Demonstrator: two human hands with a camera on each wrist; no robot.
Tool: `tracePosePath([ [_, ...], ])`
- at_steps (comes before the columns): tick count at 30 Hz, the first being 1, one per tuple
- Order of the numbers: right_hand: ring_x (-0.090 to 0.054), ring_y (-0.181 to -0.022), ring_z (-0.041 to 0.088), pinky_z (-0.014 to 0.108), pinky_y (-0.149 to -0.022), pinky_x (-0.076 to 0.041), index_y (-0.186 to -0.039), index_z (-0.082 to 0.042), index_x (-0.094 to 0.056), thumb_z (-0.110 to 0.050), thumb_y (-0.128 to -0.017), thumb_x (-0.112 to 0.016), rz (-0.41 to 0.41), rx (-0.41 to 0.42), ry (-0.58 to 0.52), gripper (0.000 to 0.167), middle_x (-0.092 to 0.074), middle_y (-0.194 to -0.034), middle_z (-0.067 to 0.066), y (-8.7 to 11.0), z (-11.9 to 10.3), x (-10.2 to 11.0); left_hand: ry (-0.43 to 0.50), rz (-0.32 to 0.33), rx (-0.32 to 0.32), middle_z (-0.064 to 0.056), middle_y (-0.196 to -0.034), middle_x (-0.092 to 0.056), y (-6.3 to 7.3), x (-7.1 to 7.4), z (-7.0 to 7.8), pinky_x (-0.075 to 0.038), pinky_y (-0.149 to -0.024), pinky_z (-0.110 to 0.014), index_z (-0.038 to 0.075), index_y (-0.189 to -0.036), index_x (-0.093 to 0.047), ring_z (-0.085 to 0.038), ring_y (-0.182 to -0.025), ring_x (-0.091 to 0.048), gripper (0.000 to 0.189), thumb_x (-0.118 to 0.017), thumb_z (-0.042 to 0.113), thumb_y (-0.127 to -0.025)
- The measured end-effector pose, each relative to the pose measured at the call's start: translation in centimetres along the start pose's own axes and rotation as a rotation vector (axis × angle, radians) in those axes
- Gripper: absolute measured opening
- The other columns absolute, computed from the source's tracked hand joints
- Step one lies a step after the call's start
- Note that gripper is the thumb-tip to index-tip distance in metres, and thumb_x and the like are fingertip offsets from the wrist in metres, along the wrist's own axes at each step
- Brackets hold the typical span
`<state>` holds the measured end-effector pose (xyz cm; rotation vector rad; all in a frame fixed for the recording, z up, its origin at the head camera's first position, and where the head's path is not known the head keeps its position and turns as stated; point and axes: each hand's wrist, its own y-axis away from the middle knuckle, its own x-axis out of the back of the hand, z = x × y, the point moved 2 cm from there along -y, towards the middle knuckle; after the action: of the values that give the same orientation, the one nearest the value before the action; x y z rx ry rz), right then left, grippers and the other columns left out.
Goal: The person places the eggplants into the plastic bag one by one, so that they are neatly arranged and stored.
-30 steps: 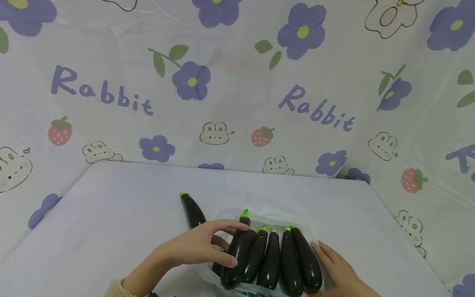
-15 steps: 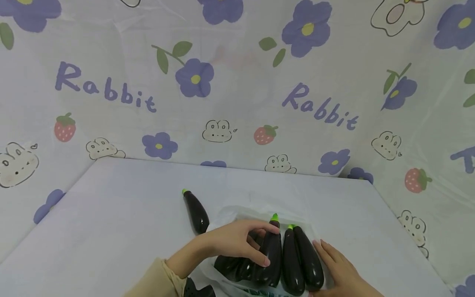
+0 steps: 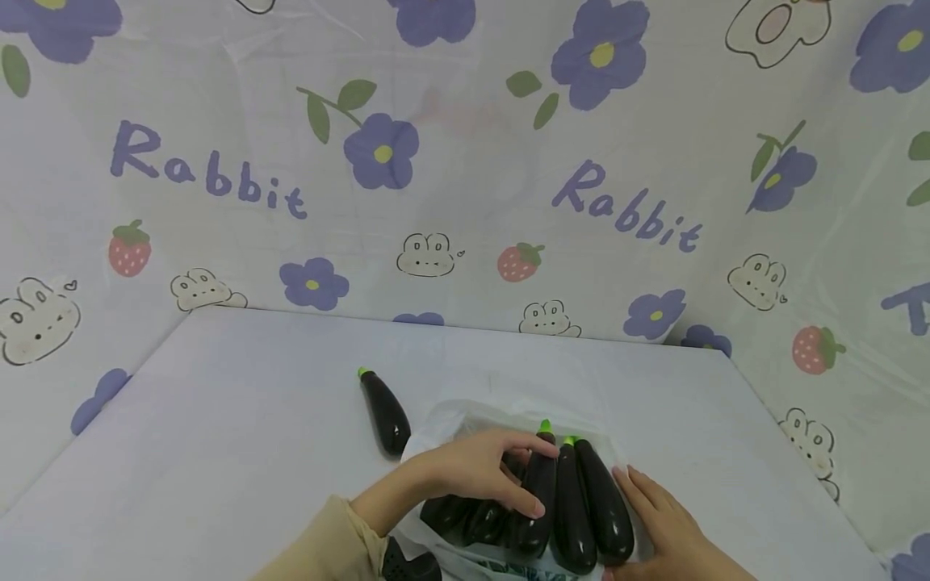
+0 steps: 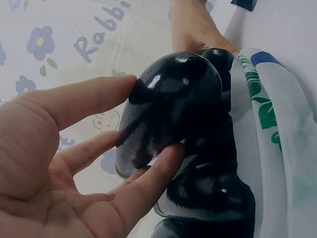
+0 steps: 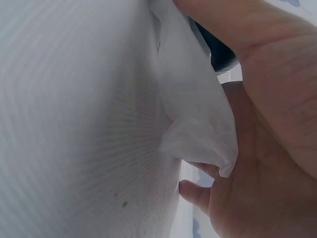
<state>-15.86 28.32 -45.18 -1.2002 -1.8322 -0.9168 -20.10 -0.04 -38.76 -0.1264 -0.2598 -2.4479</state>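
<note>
In the head view, my left hand (image 3: pixel 483 468) pinches a dark, glossy eggplant (image 3: pixel 539 537) with a bright green stem end, thumb on the near side and fingers on the far side. The left wrist view shows the rounded end of this eggplant (image 4: pixel 171 94) between thumb and fingers, over other eggplants. It lies in a white plastic bag (image 3: pixel 445 418), alongside several more. Two eggplants (image 3: pixel 603 508) sit close together at the bag's right side. Against that side rests my right hand (image 3: pixel 664 528), its fingers extended; bag plastic (image 5: pixel 198 114) lies against its palm in the right wrist view.
A single eggplant (image 3: pixel 385 413) lies on the white table (image 3: pixel 218 452), just beyond the bag's left side. Behind the table hangs a cloth (image 3: pixel 465 161) printed with flowers and rabbits. Green print (image 4: pixel 265 109) marks the bag's near edge.
My left hand has moved right with the eggplant, from the bag's left part to beside the right pair. The right hand stays by the bag's right side.
</note>
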Motion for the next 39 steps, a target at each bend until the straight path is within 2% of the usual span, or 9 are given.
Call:
tracePosePath([
  [3, -0.031, -0.131, 0.05, 0.072, -0.094, -0.032, -0.152, 0.001, -0.03, -0.054, -0.059, -0.09, 0.008, 0.01, 0.01, 0.123, -0.031, -0.15, 0.028, 0.0, 0.1, 0.0, -0.05, 0.007, -0.008, -0.007, -0.131, -0.054, -0.1, 0.0, 0.2, -0.054, -0.076, -0.03, 0.022, -0.134, -0.061, -0.013, -0.093, -0.067, 0.056, -0.079, 0.009, -0.083],
  [5, -0.032, -0.131, 0.05, 0.071, -0.094, -0.032, -0.151, 0.002, -0.031, -0.053, -0.061, -0.09, 0.021, 0.046, 0.013, 0.121, -0.031, -0.149, 0.028, 0.1, 0.1, 0.0, -0.073, 0.006, -0.014, -0.007, -0.133, -0.054, -0.2, 0.0, 0.1, -0.053, -0.076, -0.029, 0.021, -0.135, -0.061, -0.012, -0.096, -0.065, 0.056, -0.079, 0.011, -0.083],
  [9, -0.033, -0.131, 0.05, 0.07, -0.094, -0.033, -0.151, 0.002, -0.031, -0.054, -0.062, -0.089, 0.036, 0.08, 0.022, 0.12, -0.032, -0.149, 0.027, 0.2, 0.1, 0.0, -0.048, -0.001, -0.009, -0.009, -0.133, -0.054, -0.5, -0.1, 0.1, -0.055, -0.073, -0.032, 0.016, -0.137, -0.059, -0.013, -0.099, -0.064, 0.057, -0.078, 0.01, -0.084],
  [13, -0.032, -0.132, 0.05, 0.07, -0.095, -0.032, -0.152, 0.001, -0.031, -0.056, -0.06, -0.089, 0.036, 0.065, 0.016, 0.122, -0.031, -0.149, 0.027, 0.2, 0.0, 0.1, -0.03, 0.005, -0.006, -0.009, -0.129, -0.056, -0.8, -0.4, 0.0, -0.056, -0.071, -0.034, 0.014, -0.138, -0.058, -0.013, -0.093, -0.066, 0.056, -0.078, 0.01, -0.085],
  [18, -0.03, -0.132, 0.05, 0.071, -0.094, -0.032, -0.152, 0.0, -0.031, -0.057, -0.058, -0.089, 0.024, 0.026, 0.011, 0.124, -0.03, -0.15, 0.027, 0.2, -0.1, 0.0, -0.049, 0.02, -0.005, -0.009, -0.129, -0.056, -1.0, -0.5, -0.1, -0.056, -0.07, -0.033, 0.014, -0.138, -0.059, -0.017, -0.079, -0.069, 0.056, -0.078, 0.014, -0.086],
  [22, -0.029, -0.133, 0.05, 0.072, -0.095, -0.031, -0.153, -0.002, -0.031, -0.058, -0.057, -0.089, 0.015, 0.001, -0.009, 0.125, -0.029, -0.151, 0.025, 0.2, -0.1, 0.0, -0.064, 0.042, -0.005, -0.01, -0.131, -0.055, -1.2, -0.6, -0.3, -0.055, -0.07, -0.031, 0.015, -0.137, -0.06, -0.019, -0.073, -0.069, 0.054, -0.078, 0.017, -0.087],
  [31, -0.031, -0.132, 0.05, 0.071, -0.094, -0.032, -0.152, 0.001, -0.031, -0.056, -0.061, -0.088, 0.031, 0.072, 0.014, 0.122, -0.031, -0.15, 0.027, 0.2, 0.2, 0.0, 0.009, 0.078, 0.008, -0.012, -0.127, -0.055, -1.3, -0.8, -0.2, -0.056, -0.07, -0.033, 0.012, -0.135, -0.061, -0.021, -0.074, -0.07, 0.051, -0.077, 0.013, -0.087],
  [39, -0.033, -0.13, 0.052, 0.071, -0.092, -0.033, -0.151, 0.003, -0.031, -0.052, -0.063, -0.089, 0.057, 0.136, 0.022, 0.118, -0.032, -0.148, 0.029, 0.3, 0.3, 0.1, 0.01, 0.115, -0.02, -0.011, -0.122, -0.058, -1.7, -1.2, -0.4, -0.057, -0.068, -0.033, 0.011, -0.131, -0.064, -0.025, -0.071, -0.07, 0.048, -0.078, 0.009, -0.085],
])
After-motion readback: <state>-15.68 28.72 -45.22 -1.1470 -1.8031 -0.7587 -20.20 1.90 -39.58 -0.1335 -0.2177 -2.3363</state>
